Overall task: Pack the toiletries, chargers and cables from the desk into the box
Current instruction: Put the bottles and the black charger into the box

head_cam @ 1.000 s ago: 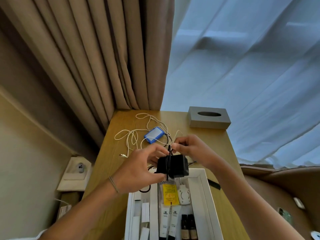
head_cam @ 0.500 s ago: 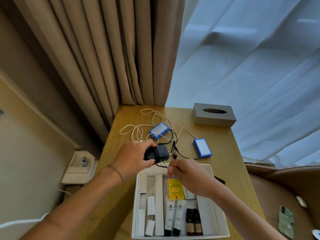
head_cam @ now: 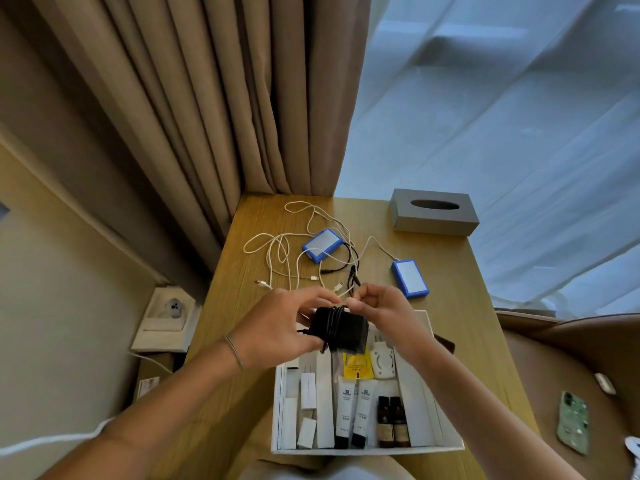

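Left hand: your left hand (head_cam: pixel 277 327) grips the black block-shaped charger (head_cam: pixel 341 329) by its left side, holding it just above the far end of the white open-topped cardboard box (head_cam: pixel 446 445).
Right hand: your right hand (head_cam: pixel 379 311) pinches the charger's thin black cord (head_cam: pixel 330 325) at the top of the block, where several turns are already wound round it.
Slack risk: if that pinch loosens, I'd expect the turns to spring off and the cord to drop among the packed items.
Snag risk: a black lead (head_cam: pixel 354 277) runs from near your fingers back into the tangle of white cables (head_cam: pixel 277 252) on the wooden tabletop (head_cam: pixel 450 265). I can't tell whether it's the same cord. If it is, pulling could drag the white cables, and perhaps the blue-edged flat white charger block (head_cam: pixel 322 244) lying among them.
Fit risk: the box already holds white tubes (head_cam: pixel 353 407), two small dark bottles (head_cam: pixel 392 426) and a yellow sachet (head_cam: pixel 356 366). The free room looks tight, so a loose bundle may sit proud.
Left to pack: the second blue-edged charger block (head_cam: pixel 409 278) lies apart, by the box's far corner.
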A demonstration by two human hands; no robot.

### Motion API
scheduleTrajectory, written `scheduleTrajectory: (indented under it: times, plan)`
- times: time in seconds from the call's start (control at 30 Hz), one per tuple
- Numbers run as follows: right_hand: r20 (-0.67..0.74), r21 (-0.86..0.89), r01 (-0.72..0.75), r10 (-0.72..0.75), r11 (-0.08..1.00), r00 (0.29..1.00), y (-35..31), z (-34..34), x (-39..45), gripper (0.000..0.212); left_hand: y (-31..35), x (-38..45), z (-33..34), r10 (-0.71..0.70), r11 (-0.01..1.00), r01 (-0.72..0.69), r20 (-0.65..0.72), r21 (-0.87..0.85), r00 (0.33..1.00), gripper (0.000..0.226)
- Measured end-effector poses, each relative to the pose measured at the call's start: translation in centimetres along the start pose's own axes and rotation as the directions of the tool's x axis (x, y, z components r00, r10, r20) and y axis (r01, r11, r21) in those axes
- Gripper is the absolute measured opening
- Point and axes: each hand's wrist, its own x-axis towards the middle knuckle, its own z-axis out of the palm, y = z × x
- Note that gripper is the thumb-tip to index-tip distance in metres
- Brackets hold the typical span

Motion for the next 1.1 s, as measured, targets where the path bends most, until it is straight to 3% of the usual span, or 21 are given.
scheduleTrajectory:
  times: [0.2,0.33,0.47,0.6,0.73,0.8,0.87,0.97,1.1]
  plan:
    - [-0.102,0.286,-0.093,0.127,0.954,0.987,2.2,0.6,-1.1,0.029,-0.7,-1.1,2.7,-0.129,0.978,0.085,-0.236,-0.188,0.963,0.052]
    - [-0.037,0.378,-0.114,0.138,0.919,0.99,2.8,1.1,-0.8,0.031,-1.0,-0.9,4.3,-0.226,0.965,0.153,-0.384,-0.211,0.895,0.043]
    - [-0.005,0.441,-0.071,0.081,0.895,0.997,3.2,2.0,-0.4,0.046,-1.1,-0.5,5.3,-0.262,0.959,0.178,-0.455,-0.22,0.851,0.038]
    - [-0.089,0.419,-0.065,0.113,0.905,0.99,4.0,3.3,-0.3,0.034,-1.3,-0.1,6.1,-0.253,0.967,0.204,-0.456,-0.154,0.853,0.036]
    - [-0.124,0.412,-0.101,0.166,0.905,0.978,5.2,3.0,-0.5,0.032,-3.3,-0.4,5.2,-0.222,0.975,0.215,-0.36,-0.061,0.906,0.029]
    - [-0.121,0.393,-0.168,0.231,0.904,0.965,6.0,2.3,-0.6,0.031,-5.1,-1.1,4.5,-0.222,0.97,0.244,-0.4,0.005,0.889,0.021]
    - [-0.061,0.373,-0.259,0.301,0.891,0.952,7.1,2.0,-0.5,0.029,-7.1,-1.9,4.1,-0.296,0.938,0.347,-0.454,0.031,0.841,0.016]
    - [0.02,0.362,-0.358,0.377,0.86,0.926,8.6,2.5,0.3,0.029,-9.3,-2.6,4.4,-0.456,0.867,0.497,-0.354,0.03,0.817,0.034]
    - [-0.024,0.193,-0.424,0.436,0.885,0.9,10.4,4.3,2.3,0.022,-10.4,-2.7,5.2,-0.508,0.851,0.525,-0.304,-0.032,0.806,0.034]
